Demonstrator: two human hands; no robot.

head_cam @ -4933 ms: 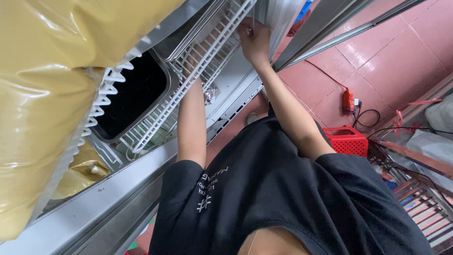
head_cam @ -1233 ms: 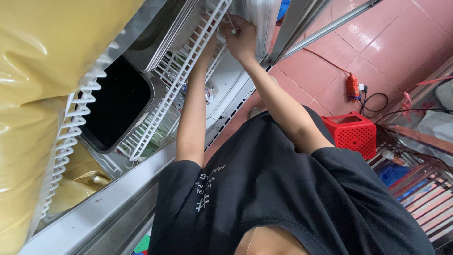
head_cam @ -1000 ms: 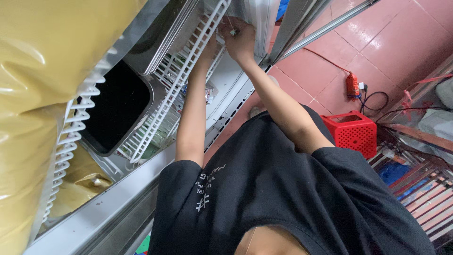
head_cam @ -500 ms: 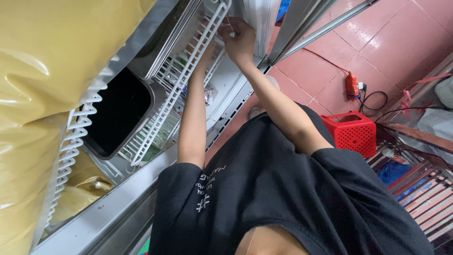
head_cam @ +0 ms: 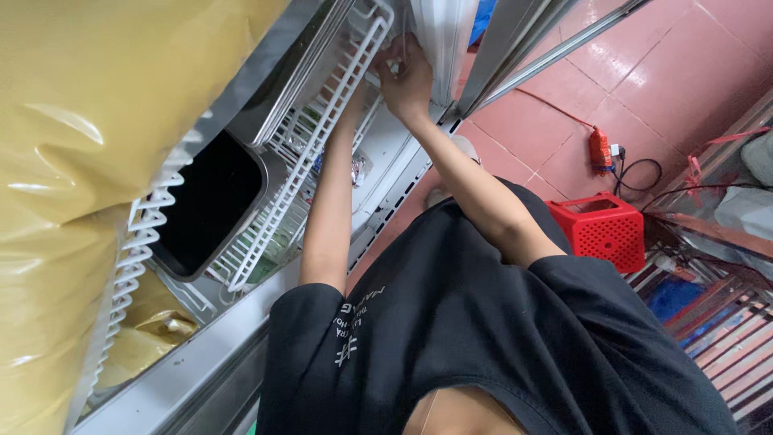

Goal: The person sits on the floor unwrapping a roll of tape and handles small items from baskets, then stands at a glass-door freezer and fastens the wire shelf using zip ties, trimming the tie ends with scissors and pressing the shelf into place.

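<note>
A white wire shelf rack (head_cam: 322,121), rigid and probably light, is gripped at its far corner inside the open fridge by the right hand (head_cam: 409,76); the left hand (head_cam: 358,101) is mostly hidden, its fingers unreadable.
</note>
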